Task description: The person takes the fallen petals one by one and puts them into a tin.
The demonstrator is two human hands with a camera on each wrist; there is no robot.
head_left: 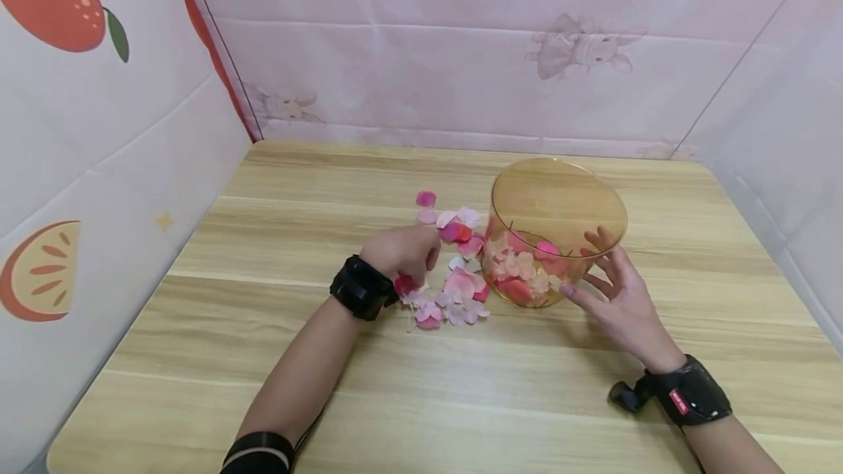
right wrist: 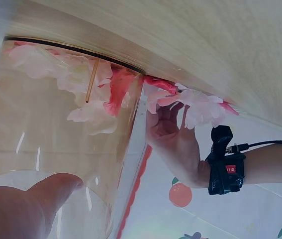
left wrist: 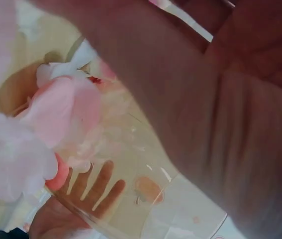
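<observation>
A clear amber round container (head_left: 560, 196) stands on the wooden table (head_left: 461, 401) with pink, red and white petals in its bottom. More loose petals (head_left: 454, 295) lie in a heap to its left. My left hand (head_left: 411, 254) is over that heap with its fingers curled down onto the petals; the right wrist view shows this hand (right wrist: 173, 139) touching petals (right wrist: 200, 107) at the table surface. My right hand (head_left: 596, 269) rests with spread, straight fingers against the container's near right wall (right wrist: 56, 129). Through the wall, the left wrist view shows that right hand (left wrist: 81, 199).
Pink printed panels wall the table at the back (head_left: 461, 57), left (head_left: 99, 167) and right (head_left: 790, 130). A few single petals (head_left: 426, 199) lie farther back, left of the container. Black camera bands sit on both wrists (head_left: 361, 287).
</observation>
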